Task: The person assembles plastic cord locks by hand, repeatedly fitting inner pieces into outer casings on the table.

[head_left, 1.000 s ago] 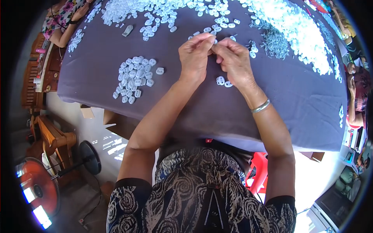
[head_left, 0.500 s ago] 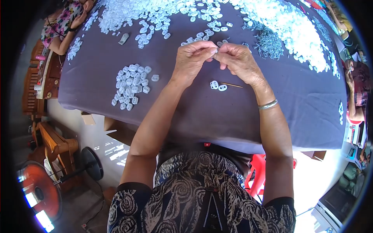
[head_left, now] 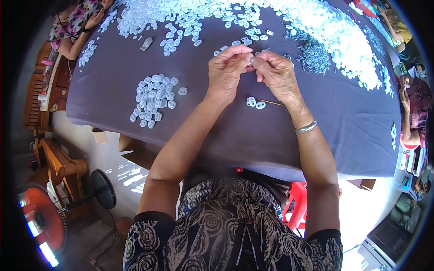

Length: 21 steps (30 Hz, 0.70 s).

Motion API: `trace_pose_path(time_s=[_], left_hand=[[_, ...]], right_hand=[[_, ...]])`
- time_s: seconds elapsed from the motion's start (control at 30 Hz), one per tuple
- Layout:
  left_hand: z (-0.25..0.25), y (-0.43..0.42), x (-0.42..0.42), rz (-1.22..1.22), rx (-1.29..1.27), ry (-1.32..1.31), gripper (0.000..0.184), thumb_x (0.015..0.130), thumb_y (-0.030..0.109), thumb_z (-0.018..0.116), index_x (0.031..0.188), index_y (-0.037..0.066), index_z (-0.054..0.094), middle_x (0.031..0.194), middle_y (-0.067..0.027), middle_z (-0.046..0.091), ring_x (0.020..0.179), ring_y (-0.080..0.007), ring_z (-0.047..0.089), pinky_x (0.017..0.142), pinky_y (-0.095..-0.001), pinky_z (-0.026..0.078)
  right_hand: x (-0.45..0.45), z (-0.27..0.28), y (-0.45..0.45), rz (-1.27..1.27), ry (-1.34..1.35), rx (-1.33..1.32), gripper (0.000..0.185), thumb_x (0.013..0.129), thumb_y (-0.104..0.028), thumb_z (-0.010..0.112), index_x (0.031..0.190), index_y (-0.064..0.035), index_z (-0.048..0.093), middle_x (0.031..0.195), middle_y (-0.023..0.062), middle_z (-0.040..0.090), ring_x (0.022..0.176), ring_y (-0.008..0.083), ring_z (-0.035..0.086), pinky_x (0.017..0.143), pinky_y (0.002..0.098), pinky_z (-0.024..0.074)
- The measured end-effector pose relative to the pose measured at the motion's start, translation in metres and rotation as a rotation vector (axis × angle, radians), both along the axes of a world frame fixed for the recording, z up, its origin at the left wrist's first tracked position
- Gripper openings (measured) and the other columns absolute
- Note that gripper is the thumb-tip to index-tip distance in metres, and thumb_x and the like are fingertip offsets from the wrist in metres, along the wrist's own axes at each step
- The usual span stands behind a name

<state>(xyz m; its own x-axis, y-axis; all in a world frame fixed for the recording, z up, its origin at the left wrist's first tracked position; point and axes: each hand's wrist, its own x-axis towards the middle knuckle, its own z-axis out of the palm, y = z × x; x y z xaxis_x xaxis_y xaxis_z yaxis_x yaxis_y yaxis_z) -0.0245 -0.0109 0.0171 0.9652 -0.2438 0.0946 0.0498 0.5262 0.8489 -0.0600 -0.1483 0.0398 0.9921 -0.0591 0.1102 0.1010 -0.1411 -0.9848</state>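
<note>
My left hand [head_left: 224,72] and my right hand [head_left: 278,74] meet above the cloth, fingertips pinched together. Between them is a small white plastic piece [head_left: 250,61], mostly covered by the fingers; it resembles the two-hole cord lock pieces around it. Just below my right hand lie a few two-hole cord locks [head_left: 260,105] and a thin brown stick [head_left: 271,102], partly behind the wrist. A heap of cord locks [head_left: 153,101] sits to the left of my left forearm. Beyond my right hand lies a pile of small grey metal parts, possibly springs [head_left: 315,56].
Large spreads of loose white pieces [head_left: 334,36] cover the far side of the dark tablecloth [head_left: 361,131]. A small grey lump [head_left: 146,44] lies at the upper left. Other people sit at both sides. A fan [head_left: 45,219] stands on the floor at left.
Both hands stay pinched together at the same spot, with slight finger movement; my right thumb has shifted a little. The view has tilted slightly.
</note>
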Motion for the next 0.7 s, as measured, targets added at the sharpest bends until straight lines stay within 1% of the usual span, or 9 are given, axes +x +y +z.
trace_pose_path(time_s=[0.13,0.23,0.3,0.43,0.47,0.5,0.57,0.6,0.7], left_hand=[[-0.002,-0.002,0.003,0.074,-0.077,0.005,0.009,0.085,-0.003,0.063,0.091,0.001,0.067,0.090,-0.0056,0.064,0.079,-0.0133,0.062,0.068,-0.0292,0.054],[0.000,0.001,0.002,0.104,-0.093,0.054,0.009,0.085,-0.004,0.062,0.090,0.001,0.067,0.090,-0.0062,0.064,0.078,-0.0139,0.061,0.066,-0.0292,0.054],[0.002,0.001,0.003,0.109,-0.110,0.104,0.008,0.085,-0.004,0.063,0.090,0.001,0.067,0.089,-0.0063,0.064,0.077,-0.0136,0.061,0.064,-0.0291,0.053],[0.001,0.003,0.005,0.083,-0.094,0.138,0.007,0.084,-0.003,0.064,0.090,0.001,0.067,0.089,-0.0066,0.064,0.077,-0.0145,0.062,0.066,-0.0295,0.055],[0.001,0.004,0.006,0.067,-0.082,0.145,0.007,0.084,-0.002,0.065,0.090,0.001,0.067,0.090,-0.0067,0.064,0.077,-0.0147,0.062,0.066,-0.0298,0.055],[0.003,0.003,0.007,0.052,-0.075,0.144,0.007,0.084,-0.001,0.065,0.091,0.001,0.067,0.090,-0.0067,0.065,0.077,-0.0150,0.062,0.067,-0.0301,0.056],[0.009,0.002,0.008,0.014,-0.010,0.113,0.008,0.085,0.000,0.064,0.093,0.000,0.066,0.092,-0.0071,0.065,0.081,-0.0161,0.063,0.072,-0.0314,0.056],[0.011,0.001,0.006,-0.007,0.023,0.102,0.009,0.086,0.001,0.063,0.095,-0.001,0.066,0.092,-0.0074,0.065,0.083,-0.0166,0.063,0.074,-0.0321,0.056],[0.008,0.001,0.004,-0.063,0.067,0.119,0.010,0.087,0.003,0.063,0.096,0.000,0.066,0.092,-0.0074,0.065,0.083,-0.0160,0.064,0.072,-0.0310,0.056]], right_hand=[[0.003,-0.007,0.018,-0.098,-0.030,0.079,0.019,0.089,-0.015,0.064,0.075,-0.0027,0.062,0.058,-0.0022,0.056,0.052,0.0022,0.050,0.046,0.0195,0.0385],[0.005,-0.013,0.027,-0.150,-0.118,0.059,0.021,0.089,-0.016,0.064,0.073,-0.0022,0.061,0.058,-0.0011,0.057,0.052,0.0027,0.051,0.048,0.0198,0.0404],[0.005,-0.014,0.033,-0.183,-0.116,0.062,0.022,0.089,-0.017,0.064,0.073,-0.0022,0.061,0.057,-0.0007,0.057,0.052,0.0029,0.051,0.047,0.0200,0.0407],[0.001,-0.016,0.034,-0.224,-0.114,0.034,0.024,0.089,-0.019,0.064,0.073,-0.0020,0.061,0.057,0.0000,0.057,0.051,0.0035,0.052,0.047,0.0204,0.0414],[0.002,-0.015,0.034,-0.213,-0.122,0.073,0.022,0.089,-0.018,0.063,0.074,-0.0027,0.061,0.056,-0.0008,0.055,0.049,0.0029,0.049,0.044,0.0196,0.0379],[0.001,-0.013,0.030,-0.174,-0.059,0.165,0.021,0.089,-0.018,0.062,0.074,-0.0032,0.061,0.056,-0.0011,0.054,0.048,0.0025,0.047,0.043,0.0192,0.0361],[0.000,-0.005,0.015,-0.092,0.061,0.339,0.020,0.089,-0.017,0.062,0.074,-0.0043,0.061,0.056,-0.0017,0.053,0.047,0.0017,0.044,0.040,0.0185,0.0325],[0.000,-0.002,0.008,-0.066,0.107,0.338,0.019,0.089,-0.018,0.061,0.075,-0.0056,0.060,0.056,-0.0028,0.050,0.046,0.0010,0.038,0.039,0.0181,0.0266],[0.000,0.000,-0.012,0.053,0.130,0.291,0.020,0.088,-0.021,0.060,0.075,-0.0057,0.060,0.057,-0.0031,0.049,0.045,0.0015,0.036,0.039,0.0182,0.0255]])
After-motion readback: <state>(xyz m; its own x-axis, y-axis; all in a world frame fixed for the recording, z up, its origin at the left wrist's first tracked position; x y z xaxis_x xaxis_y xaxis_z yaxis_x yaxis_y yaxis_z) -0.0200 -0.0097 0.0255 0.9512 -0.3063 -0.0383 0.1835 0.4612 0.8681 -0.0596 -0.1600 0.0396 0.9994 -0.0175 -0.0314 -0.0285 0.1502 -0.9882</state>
